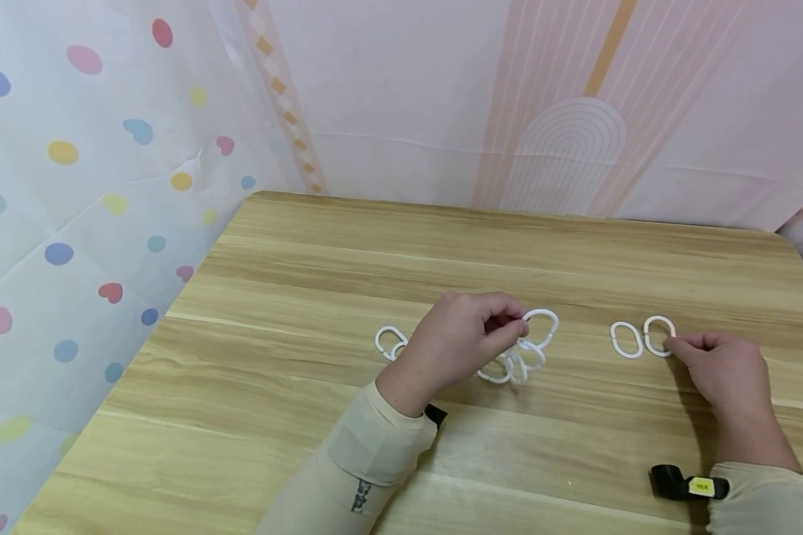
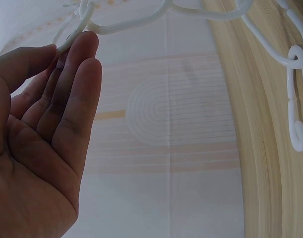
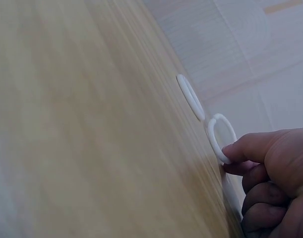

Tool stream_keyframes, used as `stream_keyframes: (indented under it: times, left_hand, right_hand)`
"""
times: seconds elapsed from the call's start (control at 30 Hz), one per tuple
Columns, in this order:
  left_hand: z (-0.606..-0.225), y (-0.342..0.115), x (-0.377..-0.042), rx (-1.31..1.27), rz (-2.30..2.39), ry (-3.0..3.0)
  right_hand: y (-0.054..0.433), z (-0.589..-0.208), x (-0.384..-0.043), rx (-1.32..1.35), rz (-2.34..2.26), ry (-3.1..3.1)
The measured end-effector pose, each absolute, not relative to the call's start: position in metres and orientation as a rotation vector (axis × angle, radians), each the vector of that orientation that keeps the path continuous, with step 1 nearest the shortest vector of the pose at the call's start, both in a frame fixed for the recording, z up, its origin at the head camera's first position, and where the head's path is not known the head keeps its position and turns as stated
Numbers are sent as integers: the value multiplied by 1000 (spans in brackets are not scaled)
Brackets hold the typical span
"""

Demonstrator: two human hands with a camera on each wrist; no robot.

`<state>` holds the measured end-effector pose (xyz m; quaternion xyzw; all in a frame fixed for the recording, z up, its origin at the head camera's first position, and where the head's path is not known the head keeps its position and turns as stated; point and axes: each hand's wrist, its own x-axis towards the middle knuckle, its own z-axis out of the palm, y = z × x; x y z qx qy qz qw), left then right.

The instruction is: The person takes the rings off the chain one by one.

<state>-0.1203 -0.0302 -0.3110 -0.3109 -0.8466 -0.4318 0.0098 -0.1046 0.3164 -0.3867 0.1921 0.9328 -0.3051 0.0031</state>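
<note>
In the head view my left hand (image 1: pixel 451 338) holds up a chain of white oval plastic links (image 1: pixel 557 323), its thumb and fingertips pinching one link (image 2: pixel 84 22). Several joined links hang below the fingers, and more white links (image 1: pixel 380 332) show on the table left of the wrist, partly hidden by the hand. On the right, my right hand (image 1: pixel 726 371) pinches the near right side of a single white link (image 1: pixel 659 318) between thumb and index finger. The right wrist view shows this link (image 3: pixel 211 136) tilted up from the wood. Another loose link (image 1: pixel 640 343) lies flat just left of it.
The wooden table (image 1: pixel 442 245) reaches back to a pale patterned cloth (image 1: pixel 401 89). A spotted cloth (image 1: pixel 107 223) hangs along the left side. A black wrist device (image 1: pixel 672 481) sits by the right sleeve.
</note>
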Motion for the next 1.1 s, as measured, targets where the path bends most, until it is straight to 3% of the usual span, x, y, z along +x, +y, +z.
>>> stream_keyframes:
  times: [1.1]
  left_hand:
    - [-313, -31, -121, -976, -1328, -2654]
  right_hand:
    - [316, -391, -107, 625, -957, 2938]
